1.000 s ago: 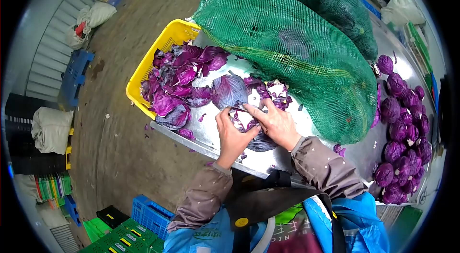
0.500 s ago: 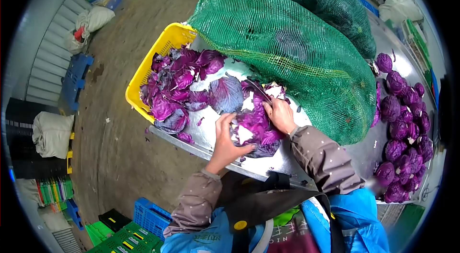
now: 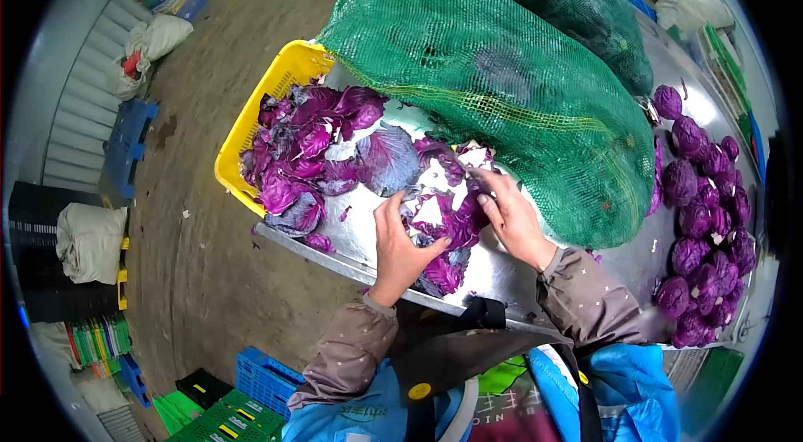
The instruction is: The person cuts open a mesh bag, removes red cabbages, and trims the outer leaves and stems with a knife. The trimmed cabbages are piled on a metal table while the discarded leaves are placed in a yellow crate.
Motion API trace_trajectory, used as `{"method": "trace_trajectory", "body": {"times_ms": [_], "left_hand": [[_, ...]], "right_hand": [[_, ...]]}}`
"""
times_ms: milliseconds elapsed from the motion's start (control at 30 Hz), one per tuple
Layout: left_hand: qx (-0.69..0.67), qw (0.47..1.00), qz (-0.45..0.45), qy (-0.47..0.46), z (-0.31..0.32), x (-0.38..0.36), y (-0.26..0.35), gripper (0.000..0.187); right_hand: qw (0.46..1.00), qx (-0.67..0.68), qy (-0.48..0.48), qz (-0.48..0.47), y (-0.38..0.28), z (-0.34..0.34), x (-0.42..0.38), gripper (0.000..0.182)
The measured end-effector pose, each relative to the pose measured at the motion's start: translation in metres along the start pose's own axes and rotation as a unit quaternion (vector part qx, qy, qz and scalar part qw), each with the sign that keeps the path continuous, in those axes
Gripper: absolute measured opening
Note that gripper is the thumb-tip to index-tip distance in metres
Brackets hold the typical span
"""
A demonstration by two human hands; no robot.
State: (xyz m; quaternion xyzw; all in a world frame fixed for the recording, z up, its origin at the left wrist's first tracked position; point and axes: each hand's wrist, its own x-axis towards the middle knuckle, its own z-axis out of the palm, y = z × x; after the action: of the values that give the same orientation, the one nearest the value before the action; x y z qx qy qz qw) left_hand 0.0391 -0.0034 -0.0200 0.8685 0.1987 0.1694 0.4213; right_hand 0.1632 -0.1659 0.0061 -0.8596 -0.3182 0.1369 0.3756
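Observation:
Between my two hands is a red cabbage (image 3: 462, 223), purple with a pale cut patch, over the metal tabletop. My left hand (image 3: 400, 248) is curved round its near left side, thumb at the front. On its right side lie the fingers and thumb of my right hand (image 3: 514, 220). No knife shows in the right hand now. Loose outer leaves (image 3: 443, 273) lie just below the cabbage, and pale-stemmed trimmings (image 3: 475, 156) lie behind it. A large bluish leaf (image 3: 388, 161) rests to the left.
A tipped yellow crate (image 3: 242, 137) at the left holds purple leaves (image 3: 293, 178). Green mesh sacks (image 3: 502, 99) fill the back of the metal table (image 3: 623, 266). Trimmed cabbages (image 3: 703, 216) are piled at the right. Blue and green crates (image 3: 266, 379) stand on the floor.
The dark knife blade seen at my right hand is out of sight. That hand has moved right and opened onto the cabbage's side. The cabbage has turned, and leaves now lie below it.

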Motion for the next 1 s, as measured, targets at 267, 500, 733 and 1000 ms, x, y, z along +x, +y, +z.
{"method": "trace_trajectory", "body": {"times_ms": [267, 500, 733, 1000], "left_hand": [[0.022, 1.000, -0.022, -0.004, 0.002, 0.009, 0.003, 0.088], [0.015, 0.998, -0.065, 0.021, 0.008, 0.014, -0.001, 0.089], [0.043, 0.999, -0.011, 0.029, 0.013, 0.008, 0.003, 0.088], [0.004, 0.995, 0.086, -0.048, 0.006, -0.006, -0.013, 0.092]], "right_hand": [[0.988, -0.118, -0.020, -0.097, -0.019, 0.030, -0.009, 0.056], [0.955, -0.241, -0.031, -0.169, -0.018, 0.027, 0.020, 0.060], [0.957, -0.224, -0.049, -0.179, -0.010, 0.031, 0.050, 0.045], [0.994, -0.086, -0.057, 0.040, 0.043, 0.049, 0.068, 0.041]]}}
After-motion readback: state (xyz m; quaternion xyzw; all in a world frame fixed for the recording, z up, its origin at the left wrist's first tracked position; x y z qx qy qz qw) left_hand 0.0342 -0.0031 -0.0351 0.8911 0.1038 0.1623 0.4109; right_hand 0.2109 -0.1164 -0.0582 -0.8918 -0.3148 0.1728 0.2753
